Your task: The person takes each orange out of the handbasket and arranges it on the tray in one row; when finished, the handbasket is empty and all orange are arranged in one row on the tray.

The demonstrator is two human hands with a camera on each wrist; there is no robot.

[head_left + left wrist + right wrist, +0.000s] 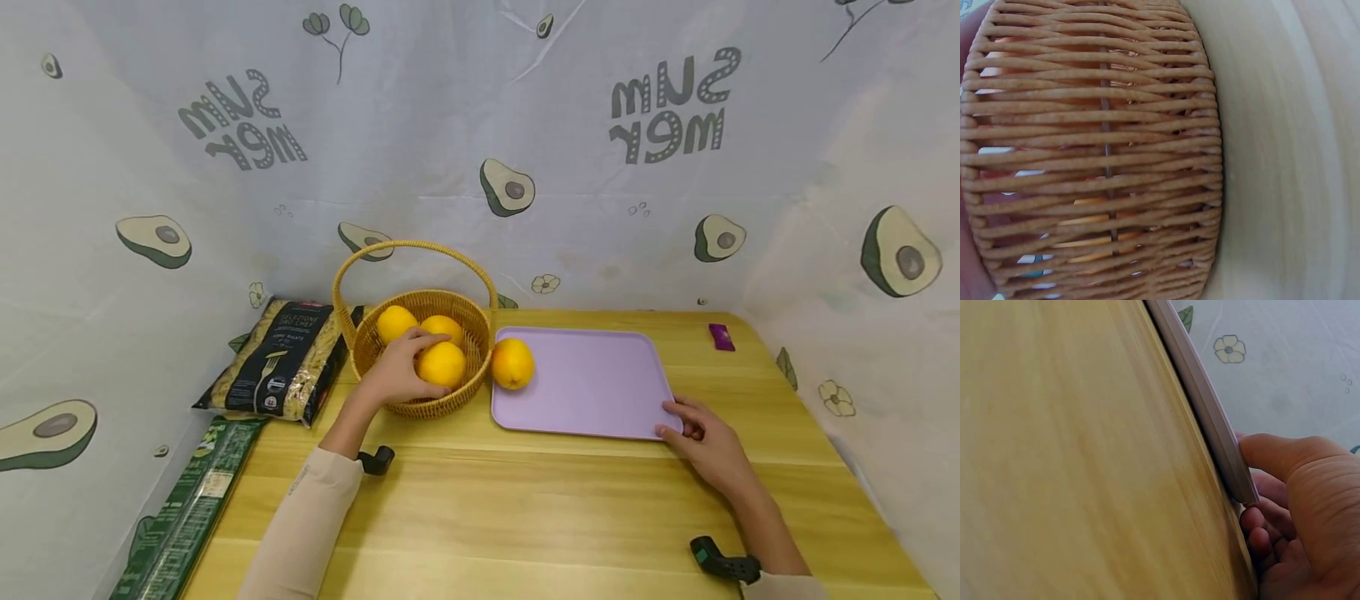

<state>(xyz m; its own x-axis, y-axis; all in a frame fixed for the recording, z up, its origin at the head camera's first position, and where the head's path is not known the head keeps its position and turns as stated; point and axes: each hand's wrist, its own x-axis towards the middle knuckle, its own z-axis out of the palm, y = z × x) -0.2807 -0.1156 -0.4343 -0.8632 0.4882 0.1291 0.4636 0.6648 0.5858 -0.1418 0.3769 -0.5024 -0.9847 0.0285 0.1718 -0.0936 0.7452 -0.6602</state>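
My left hand (402, 367) reaches over the near left side of a wicker basket (480, 387) and grips an orange (441, 365), fingers over its top and thumb at its near side. Behind it in the basket are two more oranges, one at the left (396, 323) and one at the back (442, 328). In the left wrist view the woven wall (1091, 125) covers most of the fruit and hand. Another orange (513, 363) sits on the left end of a lilac tray (592, 383). My right hand (708, 446) pinches the tray's near right corner, thumb on the rim (1210, 412).
A pasta bag (281, 358) lies left of the basket, with a long green packet (191, 504) nearer along the table's left edge. At the back right is a small purple wrapper (722, 337). The basket's tall handle (412, 243) arches above the oranges. A printed curtain surrounds the table.
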